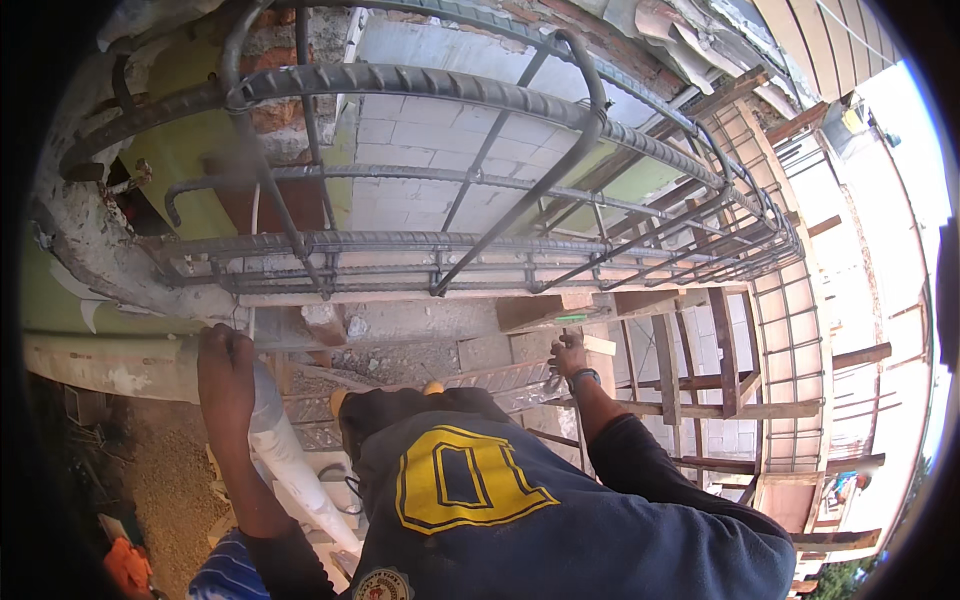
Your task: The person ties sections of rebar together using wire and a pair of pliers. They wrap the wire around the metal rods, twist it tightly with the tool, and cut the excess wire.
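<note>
Left hand (226,362) curls closed by white pipe (292,465), perhaps for balance; right hand (568,357) beside timber (530,315), can't tell if gripping; rebar cage (400,79) seemingly rests on far plank (420,297).

The left forearm (236,450) runs bare from near to far, its left hand (227,357) curled with bent fingers, while the right forearm (600,407) slants inward from the near right, its right hand (568,358) half curled (fingertip contact is too small to tell).
</note>
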A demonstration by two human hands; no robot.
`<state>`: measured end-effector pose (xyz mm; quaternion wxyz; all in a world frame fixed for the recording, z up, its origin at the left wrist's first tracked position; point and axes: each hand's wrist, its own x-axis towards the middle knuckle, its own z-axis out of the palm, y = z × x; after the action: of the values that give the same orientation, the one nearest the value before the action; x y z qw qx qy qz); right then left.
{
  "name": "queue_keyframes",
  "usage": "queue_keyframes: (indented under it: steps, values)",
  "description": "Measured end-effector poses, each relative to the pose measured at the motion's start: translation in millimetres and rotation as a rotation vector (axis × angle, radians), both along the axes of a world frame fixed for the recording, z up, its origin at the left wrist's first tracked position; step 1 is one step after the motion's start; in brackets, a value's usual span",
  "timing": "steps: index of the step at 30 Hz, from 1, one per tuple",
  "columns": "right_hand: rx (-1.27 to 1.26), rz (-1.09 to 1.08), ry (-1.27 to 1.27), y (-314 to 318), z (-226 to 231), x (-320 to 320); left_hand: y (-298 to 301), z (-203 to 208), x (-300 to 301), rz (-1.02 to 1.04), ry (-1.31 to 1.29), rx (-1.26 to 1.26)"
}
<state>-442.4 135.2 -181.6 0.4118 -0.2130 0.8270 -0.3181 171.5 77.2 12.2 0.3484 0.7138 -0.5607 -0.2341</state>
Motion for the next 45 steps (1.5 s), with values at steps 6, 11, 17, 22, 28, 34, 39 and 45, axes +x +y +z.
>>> queue_keyframes:
  steps: [6,11,17,22,28,34,39,45]
  values:
    - [0.077,-0.248,-0.091,-76,-19,-55,12,-8,1,0.148,-0.158,0.034]
    - [0.21,-0.117,-0.341,-100,-151,-179,-1,-20,-2,0.162,-0.268,0.111]
    - [0.512,1.138,1.439,-61,17,-50,34,-33,-12,0.253,-0.312,0.142]
    - [0.561,0.797,1.096,-126,-16,-85,0,-49,-18,0.128,-0.347,0.088]
    - [0.844,0.801,0.959,-137,-94,-99,2,16,-23,0.154,-0.214,0.147]
    - [0.183,-0.388,0.37,-105,-90,-59,21,-51,46,0.269,0.091,0.26]
    - [0.426,0.255,0.666,-58,-134,-112,4,-22,13,0.167,0.047,0.283]
    - [-0.134,-0.704,0.134,3,-151,-74,1,-12,12,0.165,0.032,0.329]
